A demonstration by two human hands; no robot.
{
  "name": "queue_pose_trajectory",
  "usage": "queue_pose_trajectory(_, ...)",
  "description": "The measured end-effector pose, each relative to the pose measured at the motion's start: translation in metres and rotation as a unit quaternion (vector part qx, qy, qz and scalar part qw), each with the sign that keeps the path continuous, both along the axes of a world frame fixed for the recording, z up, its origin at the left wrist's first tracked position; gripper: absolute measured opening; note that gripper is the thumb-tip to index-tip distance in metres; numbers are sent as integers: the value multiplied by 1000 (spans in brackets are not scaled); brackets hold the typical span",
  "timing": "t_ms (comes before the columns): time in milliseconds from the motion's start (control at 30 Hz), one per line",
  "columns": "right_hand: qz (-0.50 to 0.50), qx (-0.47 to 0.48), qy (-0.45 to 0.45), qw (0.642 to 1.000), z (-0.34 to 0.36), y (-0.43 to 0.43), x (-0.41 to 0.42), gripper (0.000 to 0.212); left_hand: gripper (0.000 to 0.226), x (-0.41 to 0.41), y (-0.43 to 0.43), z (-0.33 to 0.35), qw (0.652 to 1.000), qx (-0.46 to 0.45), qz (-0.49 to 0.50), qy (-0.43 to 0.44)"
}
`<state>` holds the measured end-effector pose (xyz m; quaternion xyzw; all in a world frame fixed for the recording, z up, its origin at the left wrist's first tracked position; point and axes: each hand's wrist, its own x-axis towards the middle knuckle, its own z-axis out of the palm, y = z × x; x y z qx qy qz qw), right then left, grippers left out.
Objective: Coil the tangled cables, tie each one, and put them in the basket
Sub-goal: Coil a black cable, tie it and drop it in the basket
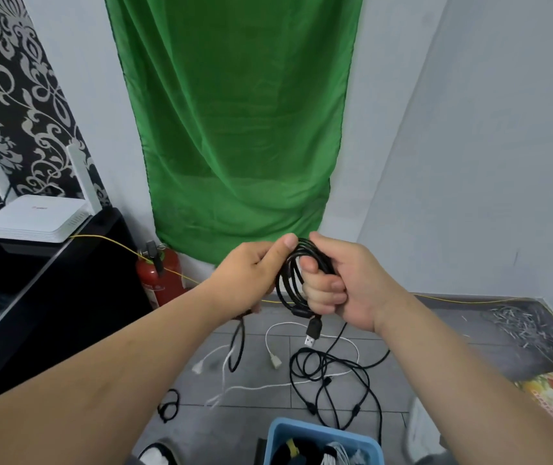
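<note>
- I am looking down from head height at two bare forearms reaching out over a grey tiled floor [385,360], in front of a green cloth [235,129] hanging on the wall.
- My right hand [339,283] is gripping a coiled black cable [290,280] at chest height, its fingers [318,290] curled tight around the loops.
- My left hand [251,273] is steadying the same coil, thumb pressing on top of the loops; its other fingers are closed and seem to be holding a strand that is trailing down.
- A USB plug [313,330] is dangling from the bottom of the coil, and I am seeing no tie on it yet.
- Below, a tangled black cable [342,377] and a white cable [278,350] are still lying loose on the floor, crossing each other.
- A blue basket [322,432] is sitting at the bottom edge, already holding some dark and white bundles.
- I am judging the job roughly midway: this coil needs tying, and at least two cables are waiting.
</note>
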<state>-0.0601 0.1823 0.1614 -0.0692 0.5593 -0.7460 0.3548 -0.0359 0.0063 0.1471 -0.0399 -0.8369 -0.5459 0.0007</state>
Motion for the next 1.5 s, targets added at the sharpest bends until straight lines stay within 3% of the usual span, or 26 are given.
queue_pose_trajectory(100, -45, -76, -20, 996, 7, 0, -2, 48, 64, 4, 1, 1, 995, 62, -1, -75)
queue_pose_trajectory(167, -96, -151, -34, 983, 13, 4, -7, 47, 68, 3, -3, -6, 993, 52, -21, -103)
queue_pose_trajectory(233, -141, -213, -41, 966, 16, 5, -11, 46, 66, 3, -6, -15, 991, 13, -49, -122)
queue_pose_trajectory(367, -212, -287, -62, 932, 11, -3, -16, 44, 37, 2, -1, -26, 992, -53, -61, -93)
queue_pose_trajectory(467, -248, -300, -31, 921, 12, -9, -20, 44, 20, 3, 1, -35, 982, -141, -81, -91)
queue_pose_trajectory(567, -275, -283, 1, 919, 13, -8, -25, 41, 20, 5, 3, -43, 964, -219, -99, -114)
queue_pose_trajectory(700, -343, -179, 33, 922, 2, -12, -32, 35, 24, 8, 13, -36, 944, -287, -119, -108)
queue_pose_trajectory(767, -378, -43, 135, 915, -6, -15, -30, 32, 23, 9, 20, -30, 937, -309, -130, -96)
queue_pose_trajectory(833, -378, 102, 266, 881, -12, -17, -27, 30, 21, 8, 27, -24, 936, -317, -141, -67)
queue_pose_trajectory(933, -333, 245, 438, 798, -21, -14, -27, 34, 19, 4, 28, -13, 945, -304, -122, -20)
queue_pose_trajectory(1000, -288, 323, 498, 752, -28, -12, -29, 36, 24, 2, 20, -9, 944, -314, -102, 8)
queue_pose_trajectory(1067, -228, 400, 505, 730, -33, -11, -30, 38, 33, 0, 10, -4, 945, -314, -90, 30)
queue_pose_trajectory(1133, -163, 450, 466, 744, -34, -10, -28, 40, 30, -3, -2, -1, 954, -283, -80, 61)
queue_pose_trajectory(1200, -89, 455, 397, 792, -28, -11, -22, 42, 21, -5, -16, -1, 959, -258, -50, 105)
queue_pose_trajectory(1300, 12, 442, 317, 839, -22, -14, -10, 57, 26, -4, -27, -2, 947, -278, -5, 161)
queue_pose_trajectory(1400, 42, 374, 229, 898, -23, -11, -5, 53, 34, -8, -30, -4, 924, -325, 28, 201)
queue_pose_trajectory(1500, 20, 297, 137, 945, -22, -2, -4, 48, 18, -9, -31, -5, 948, -279, 31, 149)
